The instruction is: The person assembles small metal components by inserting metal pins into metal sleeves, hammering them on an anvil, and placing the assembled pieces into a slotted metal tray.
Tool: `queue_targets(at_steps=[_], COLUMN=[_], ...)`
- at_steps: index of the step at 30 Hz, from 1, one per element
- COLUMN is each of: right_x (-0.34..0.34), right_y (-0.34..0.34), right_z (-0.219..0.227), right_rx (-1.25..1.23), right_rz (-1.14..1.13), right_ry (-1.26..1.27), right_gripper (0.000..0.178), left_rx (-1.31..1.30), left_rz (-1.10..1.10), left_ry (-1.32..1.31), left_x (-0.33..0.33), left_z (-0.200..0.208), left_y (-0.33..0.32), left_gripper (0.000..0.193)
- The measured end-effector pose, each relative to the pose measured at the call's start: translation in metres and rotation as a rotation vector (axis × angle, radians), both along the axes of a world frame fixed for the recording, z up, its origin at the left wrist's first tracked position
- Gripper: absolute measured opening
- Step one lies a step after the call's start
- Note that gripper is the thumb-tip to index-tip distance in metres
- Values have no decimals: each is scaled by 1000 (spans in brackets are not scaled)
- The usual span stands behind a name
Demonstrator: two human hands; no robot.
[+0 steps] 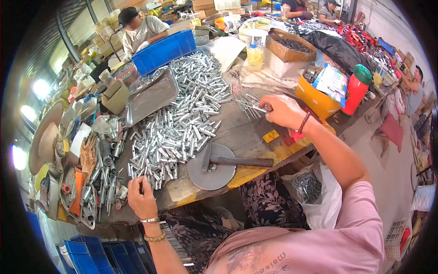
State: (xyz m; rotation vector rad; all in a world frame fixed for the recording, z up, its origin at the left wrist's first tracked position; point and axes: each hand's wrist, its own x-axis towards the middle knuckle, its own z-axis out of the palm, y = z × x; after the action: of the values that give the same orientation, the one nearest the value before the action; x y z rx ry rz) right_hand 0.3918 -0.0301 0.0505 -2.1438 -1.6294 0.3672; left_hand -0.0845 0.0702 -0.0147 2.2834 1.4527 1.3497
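My left hand (142,199) is at the near left edge of a large heap of short silvery metal tubes (182,118). Its fingers are curled together, and what lies between them is too small to make out. Further right, my right hand (284,112) pinches at the ends of several thin metal rods (247,104) spread on the wooden table (242,137). Between the hands, a hammer (242,160) rests on a round grey metal plate (200,171), its handle pointing right.
A metal tray (153,98) and a blue bin (164,52) border the heap. Tools and gloves (89,153) crowd the left. A drink cup (255,50), a cardboard box (290,47), a yellow container (315,96) and a red-green bottle (356,91) stand right. Across the table sits a co-worker (141,32).
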Motion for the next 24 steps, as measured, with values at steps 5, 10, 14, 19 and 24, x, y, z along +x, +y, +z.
queue_targets(at_steps=[5, 10, 14, 19, 24], right_x=[14, 18, 28, 13, -2], right_y=[-23, -52, -58, -63, -50], right_z=[3, 10, -12, 1, 1], right_rx=[86, 15, -74, -21, -10], right_rz=[-57, -67, -187, -127, -70], right_ry=[-162, -348, -437, -254, -264], right_gripper=[32, 39, 27, 21, 19], left_rx=[-7, 24, 47, 19, 2], left_rz=[2, 51, 33, 19, 51], left_ry=[12, 20, 53, -10, -6], left_x=[2, -8, -1, 2, -1], left_z=[-3, 1, 0, 3, 3], left_y=[5, 1, 5, -2, -4], left_gripper=[14, 14, 11, 11, 13])
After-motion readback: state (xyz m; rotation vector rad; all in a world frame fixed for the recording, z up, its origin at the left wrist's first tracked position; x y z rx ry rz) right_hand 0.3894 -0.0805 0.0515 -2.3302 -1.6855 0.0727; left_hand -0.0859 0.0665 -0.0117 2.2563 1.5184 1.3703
